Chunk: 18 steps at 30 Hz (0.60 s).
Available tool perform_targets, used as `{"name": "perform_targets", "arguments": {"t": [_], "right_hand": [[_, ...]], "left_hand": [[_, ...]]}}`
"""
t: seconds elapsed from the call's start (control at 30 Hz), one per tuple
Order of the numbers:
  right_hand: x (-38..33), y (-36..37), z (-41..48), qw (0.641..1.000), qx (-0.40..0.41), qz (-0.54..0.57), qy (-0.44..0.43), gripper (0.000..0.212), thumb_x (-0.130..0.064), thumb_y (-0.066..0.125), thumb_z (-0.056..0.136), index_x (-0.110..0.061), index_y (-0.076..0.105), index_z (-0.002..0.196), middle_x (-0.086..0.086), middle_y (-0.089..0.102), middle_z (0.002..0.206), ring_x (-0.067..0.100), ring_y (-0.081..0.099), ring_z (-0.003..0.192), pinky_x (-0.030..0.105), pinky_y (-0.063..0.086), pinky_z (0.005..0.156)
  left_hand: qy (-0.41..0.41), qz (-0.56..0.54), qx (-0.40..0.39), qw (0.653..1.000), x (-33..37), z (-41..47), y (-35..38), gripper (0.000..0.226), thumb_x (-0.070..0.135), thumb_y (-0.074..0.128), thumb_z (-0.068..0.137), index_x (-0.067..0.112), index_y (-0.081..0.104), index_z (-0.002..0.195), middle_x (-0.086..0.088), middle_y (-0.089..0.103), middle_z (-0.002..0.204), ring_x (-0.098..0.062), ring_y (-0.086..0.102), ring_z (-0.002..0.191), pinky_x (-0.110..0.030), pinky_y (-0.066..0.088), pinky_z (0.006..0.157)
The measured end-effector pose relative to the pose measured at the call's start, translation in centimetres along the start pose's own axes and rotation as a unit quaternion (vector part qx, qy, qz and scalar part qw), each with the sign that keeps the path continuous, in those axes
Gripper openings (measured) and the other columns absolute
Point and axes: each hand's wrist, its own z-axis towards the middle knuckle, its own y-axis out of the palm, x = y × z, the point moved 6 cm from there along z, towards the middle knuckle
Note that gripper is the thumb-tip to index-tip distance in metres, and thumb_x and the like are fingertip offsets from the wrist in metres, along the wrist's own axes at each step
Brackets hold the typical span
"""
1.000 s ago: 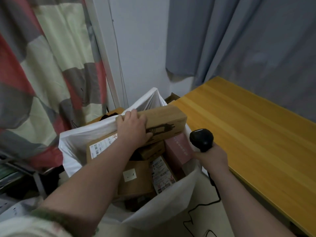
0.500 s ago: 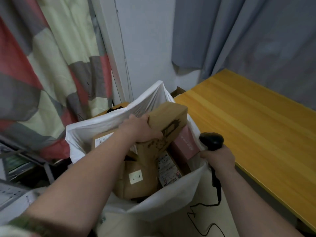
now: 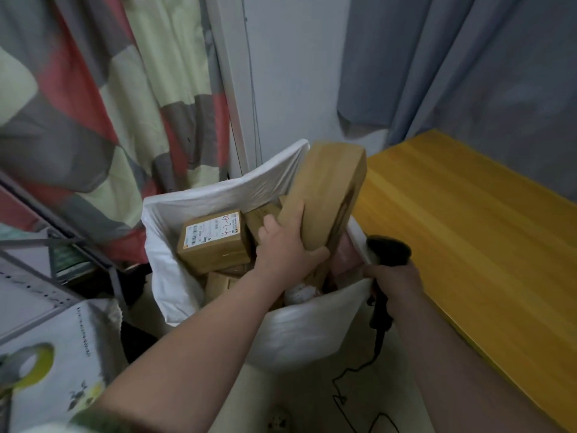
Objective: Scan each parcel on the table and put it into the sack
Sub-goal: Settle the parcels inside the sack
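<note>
Head view, left hand (image 3: 282,248) holds box (image 3: 331,189), right hand (image 3: 395,281) scanner (image 3: 390,250), parcels (image 3: 212,242) crowd sack (image 3: 218,198)

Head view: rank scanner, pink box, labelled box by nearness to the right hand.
1. Scanner: gripped in the right hand.
2. Pink box: just left of the hand, at the right edge of the sack.
3. Labelled box: far left side of the sack.

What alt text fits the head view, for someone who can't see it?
The left hand grips a long brown cardboard box, tilted on end in the mouth of a white plastic sack that holds other cardboard parcels. The right hand holds a black handheld scanner beside the sack, next to a yellow wooden table.
</note>
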Motion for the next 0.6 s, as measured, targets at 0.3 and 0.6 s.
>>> {"name": "perform_targets", "arguments": {"t": [0.3,0.6], "right_hand": [[-0.2,0.6,0.0,0.999,0.021,0.031,-0.019,0.057,-0.006,0.067,0.082,-0.014,0.045,0.134,0.007,0.054,0.089,0.024,0.055,0.072,0.035,0.045,0.065],[-0.6,1.5,-0.6,0.995,0.034,0.075,-0.048,0.07,-0.006,0.069,0.079,-0.018,0.041,0.142,0.011,0.058,0.124,0.033,0.058,0.111,0.048,0.049,0.095]], "left_hand": [[-0.038,0.185,-0.069,0.98,-5.9,-2.5,0.8,0.108,0.061,0.069,0.066,0.057,-0.006,0.144,-0.011,0.028,0.124,-0.034,0.039,0.11,-0.044,0.045,0.093],[-0.175,0.194,-0.119,0.958,-4.8,1.5,0.0,0.106,0.078,0.053,0.072,0.043,-0.008,0.151,-0.023,0.021,0.145,-0.042,0.04,0.125,-0.046,0.038,0.102]]}}
